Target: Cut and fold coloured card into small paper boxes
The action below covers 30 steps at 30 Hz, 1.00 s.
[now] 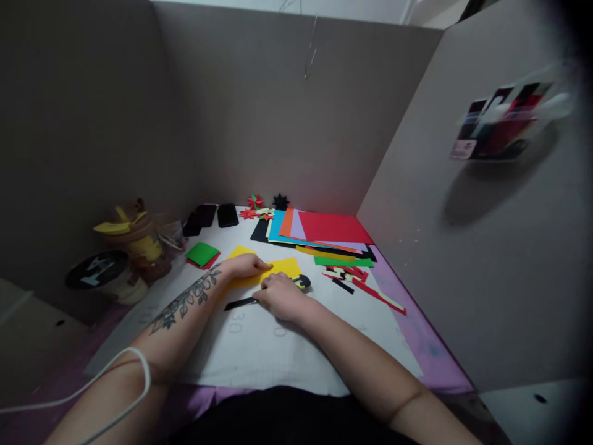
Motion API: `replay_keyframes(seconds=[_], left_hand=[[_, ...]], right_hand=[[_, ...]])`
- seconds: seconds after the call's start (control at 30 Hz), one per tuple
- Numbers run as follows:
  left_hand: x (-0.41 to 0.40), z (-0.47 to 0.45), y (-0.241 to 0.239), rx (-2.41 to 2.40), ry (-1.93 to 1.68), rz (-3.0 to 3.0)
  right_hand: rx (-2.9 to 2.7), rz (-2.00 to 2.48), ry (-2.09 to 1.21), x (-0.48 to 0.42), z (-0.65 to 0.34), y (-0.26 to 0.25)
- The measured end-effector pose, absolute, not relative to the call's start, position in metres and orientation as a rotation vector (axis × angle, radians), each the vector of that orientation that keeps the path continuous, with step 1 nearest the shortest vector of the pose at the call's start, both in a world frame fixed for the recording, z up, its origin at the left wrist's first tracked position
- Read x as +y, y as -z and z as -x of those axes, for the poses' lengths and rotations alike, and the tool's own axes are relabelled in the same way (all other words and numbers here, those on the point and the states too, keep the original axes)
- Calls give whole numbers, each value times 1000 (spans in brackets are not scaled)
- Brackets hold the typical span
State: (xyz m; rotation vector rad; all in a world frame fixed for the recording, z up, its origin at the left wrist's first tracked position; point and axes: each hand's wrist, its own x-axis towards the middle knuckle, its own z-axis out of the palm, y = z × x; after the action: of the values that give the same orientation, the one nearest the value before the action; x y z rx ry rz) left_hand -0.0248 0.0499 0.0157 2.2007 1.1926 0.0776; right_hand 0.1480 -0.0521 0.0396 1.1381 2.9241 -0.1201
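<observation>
My left hand point(248, 266) rests on a sheet of yellow paper point(286, 267), its fingers bent and pressed together at the paper. Just to the right and nearer to me, my right hand point(280, 296) is closed around a yellow and black utility knife point(303, 282), whose handle end shows beyond the knuckles. From the other side of these fingers a flat dark strip point(238, 303) sticks out in line with the knife; I cannot tell if it is the blade. Part of the yellow paper lies hidden under my hands.
Coloured sheets point(333, 227) are stacked at the back right, with paper scraps point(345, 273) before them. Green and red squares point(202, 254) lie left. Folded paper stars point(254, 201) and dark flat items point(227, 215) stand at the back. Pots point(139, 241) line the left wall; a white cable point(148, 377) crosses my left arm.
</observation>
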Motion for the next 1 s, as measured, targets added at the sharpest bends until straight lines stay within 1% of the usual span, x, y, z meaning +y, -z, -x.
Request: replay_keyframes(seconds=[0.1,0.2,0.23,0.3,0.37,0.43,0.5,0.6,0.67,0.73,0.87,1.0], left_hand=[[42,36,-25,1181,-164,-2216],[31,55,-41,1481,-343,-2172],[27,61,-47,1593,-315,-2187],[19,71,-56,1820,-197,-2210],[10,77,-59,1997,-69,-2179],[4,79,-55,2084,40,-2116],[1,80,-49,2088,101,-2083],[0,82,-42,2065,100,-2088],[0,84,-41,2069,92,-2065],[0,87,-40,2048,90,-2028],[1,94,-36,1973,21,-1996],[7,99,-26,1970,-35,-1969]], right_hand=[[2938,-1281,206,-37,-186,-43],[2740,-1749,129,-16,-232,-41],[2597,-1905,93,-10,-244,-38],[2375,-2082,58,-1,-261,-32],[2278,-2180,36,4,-266,-26],[2311,-2242,-19,5,-257,-24],[2487,-2194,4,6,-238,-25],[2797,-1814,353,13,-203,-31],[2825,-1573,528,25,-181,-35],[2775,-1449,548,40,-165,-37],[2533,-1350,564,63,-154,-41],[2501,-1328,495,57,-157,-45]])
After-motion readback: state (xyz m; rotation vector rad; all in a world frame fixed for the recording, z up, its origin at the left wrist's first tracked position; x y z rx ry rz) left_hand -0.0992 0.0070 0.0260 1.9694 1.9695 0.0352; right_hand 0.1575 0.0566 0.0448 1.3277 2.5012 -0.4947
